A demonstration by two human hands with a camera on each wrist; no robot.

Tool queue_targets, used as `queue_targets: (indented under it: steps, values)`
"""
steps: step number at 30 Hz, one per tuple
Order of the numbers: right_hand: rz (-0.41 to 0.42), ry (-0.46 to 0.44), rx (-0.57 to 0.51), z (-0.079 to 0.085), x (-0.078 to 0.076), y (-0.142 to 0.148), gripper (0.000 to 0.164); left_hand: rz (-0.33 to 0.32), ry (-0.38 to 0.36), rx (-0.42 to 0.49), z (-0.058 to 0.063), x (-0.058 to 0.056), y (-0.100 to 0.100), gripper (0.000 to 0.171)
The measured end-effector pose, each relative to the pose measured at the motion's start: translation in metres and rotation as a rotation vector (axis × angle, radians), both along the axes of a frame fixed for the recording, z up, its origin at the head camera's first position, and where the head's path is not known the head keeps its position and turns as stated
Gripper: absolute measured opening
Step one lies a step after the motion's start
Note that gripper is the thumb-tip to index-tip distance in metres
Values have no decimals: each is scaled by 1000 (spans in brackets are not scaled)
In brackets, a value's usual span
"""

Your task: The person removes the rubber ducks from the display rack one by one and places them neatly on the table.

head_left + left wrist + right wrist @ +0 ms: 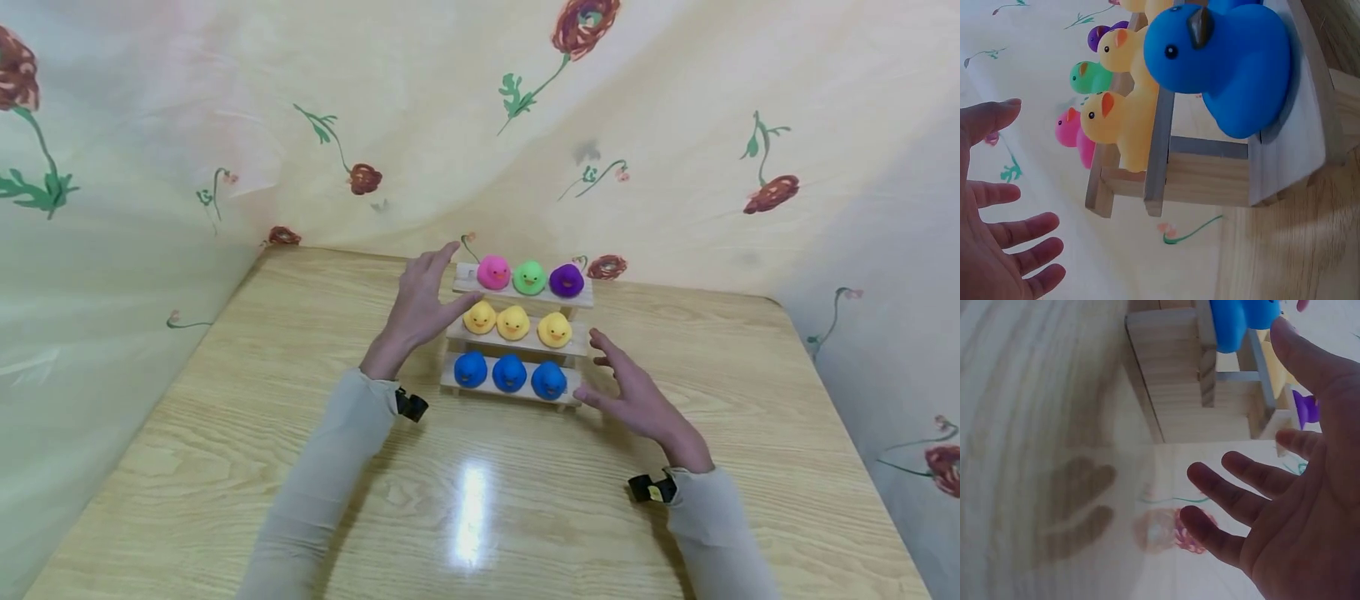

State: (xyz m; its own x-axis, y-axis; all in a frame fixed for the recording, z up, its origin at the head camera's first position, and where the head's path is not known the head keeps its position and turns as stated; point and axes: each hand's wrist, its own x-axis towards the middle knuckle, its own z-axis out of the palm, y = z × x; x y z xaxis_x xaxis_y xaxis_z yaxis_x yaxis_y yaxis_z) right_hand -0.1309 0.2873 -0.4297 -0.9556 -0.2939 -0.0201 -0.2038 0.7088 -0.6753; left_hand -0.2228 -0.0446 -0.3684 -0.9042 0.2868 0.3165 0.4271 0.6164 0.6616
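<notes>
A three-tier wooden stand (517, 340) holds rubber ducks in rows. On the top tier sit a pink duck (493, 272), a green duck (529, 278) and a purple duck (566, 281). Three yellow ducks (513, 322) line the middle tier, the right one set apart by a wider gap. Along the bottom tier are three blue ducks (509, 373). My left hand (422, 302) is at the stand's left side, fingers spread, holding nothing. To the right of the stand my right hand (637, 396) is spread too and holds nothing, its thumb near the bottom tier's end.
The stand is near the back edge of a wood-grain table (420, 517). Behind and around the table hangs a pale flowered cloth (442, 108). Each wrist wears a small black camera (412, 405).
</notes>
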Motion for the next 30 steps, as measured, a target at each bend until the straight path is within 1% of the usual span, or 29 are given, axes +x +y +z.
queue_targets:
  steps: [6, 9, 15, 20, 30]
  values:
    - [14, -35, -63, -7, -2, -1, 93, 0, -34, 19, -2, -5, 9, 79]
    - [26, -42, -86, -10, -3, -1, 93, 5, -35, 18, -4, -8, 13, 77]
    - [45, -48, -121, -17, -5, 1, 95, 17, -10, 25, -6, -12, 23, 71]
    - [40, -53, -145, -22, -5, 3, 96, 46, 17, -1, -10, -16, 31, 65]
    - [30, -60, -167, -31, -6, 7, 93, 88, 66, 15, -17, -21, 43, 59]
